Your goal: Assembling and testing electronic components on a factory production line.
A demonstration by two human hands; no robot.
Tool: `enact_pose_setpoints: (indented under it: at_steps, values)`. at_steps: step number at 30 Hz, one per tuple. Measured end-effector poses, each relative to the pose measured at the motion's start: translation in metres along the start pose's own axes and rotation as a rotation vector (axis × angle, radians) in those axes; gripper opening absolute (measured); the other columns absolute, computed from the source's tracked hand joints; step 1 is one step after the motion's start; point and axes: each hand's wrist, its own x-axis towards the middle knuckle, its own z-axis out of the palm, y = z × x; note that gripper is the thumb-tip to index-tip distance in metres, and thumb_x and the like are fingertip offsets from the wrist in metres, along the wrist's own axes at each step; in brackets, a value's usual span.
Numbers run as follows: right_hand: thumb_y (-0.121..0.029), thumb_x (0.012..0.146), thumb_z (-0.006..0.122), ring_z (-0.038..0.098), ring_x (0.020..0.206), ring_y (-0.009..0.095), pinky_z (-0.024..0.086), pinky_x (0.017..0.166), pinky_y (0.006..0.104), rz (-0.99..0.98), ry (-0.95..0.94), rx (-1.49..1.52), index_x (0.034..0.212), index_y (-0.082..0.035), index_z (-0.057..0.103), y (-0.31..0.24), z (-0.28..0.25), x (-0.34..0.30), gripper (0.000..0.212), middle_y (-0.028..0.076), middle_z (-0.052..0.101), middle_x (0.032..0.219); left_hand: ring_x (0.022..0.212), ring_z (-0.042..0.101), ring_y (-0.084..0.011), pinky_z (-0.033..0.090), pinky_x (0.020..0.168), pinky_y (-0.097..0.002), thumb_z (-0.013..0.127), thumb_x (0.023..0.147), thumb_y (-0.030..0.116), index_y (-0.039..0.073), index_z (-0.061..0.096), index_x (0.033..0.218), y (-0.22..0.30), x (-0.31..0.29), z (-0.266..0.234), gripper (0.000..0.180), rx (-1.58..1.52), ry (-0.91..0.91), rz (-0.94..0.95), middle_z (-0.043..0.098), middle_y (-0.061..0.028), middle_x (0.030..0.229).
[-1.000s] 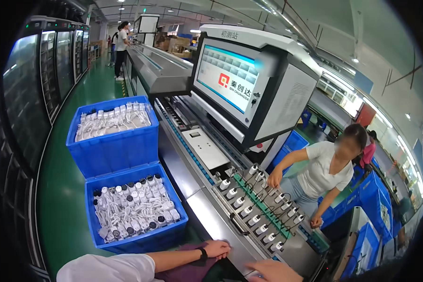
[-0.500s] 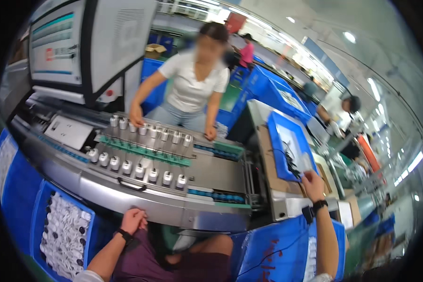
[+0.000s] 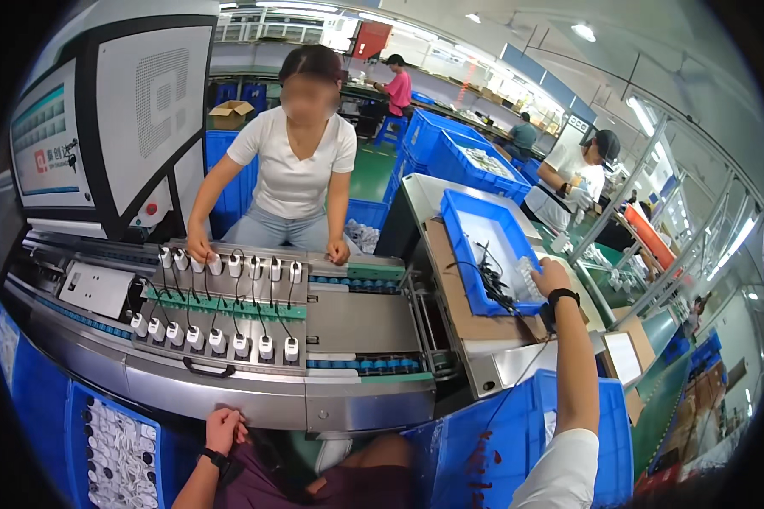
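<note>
My right hand (image 3: 553,280) reaches to the right side of a blue tray (image 3: 455,227). Its fingers are bent against a translucent, bumpy plastic piece (image 3: 527,276) at the tray's edge; what lies between the fingertips is hidden. Black cables (image 3: 492,280) lie tangled in the tray beside it. My left hand (image 3: 226,430) is loosely curled by the machine's front panel, with nothing visible in it. On the machine (image 3: 361,322), two rows of white chargers (image 3: 216,341) stand on either side of a green strip (image 3: 221,305), with black cables running between.
A co-worker across the machine has one hand (image 3: 199,244) at the far row of chargers. Blue bins of white parts (image 3: 120,450) stand at my left. A large cabinet with a screen (image 3: 49,144) rises at far left. Cardboard (image 3: 452,284) lies under the tray.
The view has turned and levelled. My right hand has shifted from the cables at the tray's near corner up along its right side. My left hand stays curled by the front panel.
</note>
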Motion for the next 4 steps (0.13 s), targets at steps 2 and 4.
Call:
enact_pose_setpoints:
  at_steps: [2,4]
  values:
    - [-0.034,0.091,0.07,0.071,0.105,0.039,0.056,0.095,0.0457,0.013,-0.089,-0.071,0.126,-0.004,0.066,-0.018,0.013,0.016,0.046,0.025,0.074,0.11,0.047,0.059,-0.0143,0.048,0.044,-0.0258,0.055,0.106,0.018,-0.002,0.067,0.089,0.0,-0.006,-0.007,0.029,-0.005,0.041,-0.016,0.069,-0.0118,0.067]
    - [-0.035,0.091,0.07,0.071,0.107,0.039,0.055,0.097,0.0456,-0.013,-0.142,-0.095,0.129,-0.005,0.065,-0.041,0.029,0.03,0.049,0.025,0.074,0.112,0.047,0.06,-0.0148,0.048,0.045,-0.0263,0.056,0.106,0.018,-0.002,0.067,0.09,0.002,-0.015,-0.012,0.028,-0.013,0.065,-0.048,0.069,-0.012,0.067]
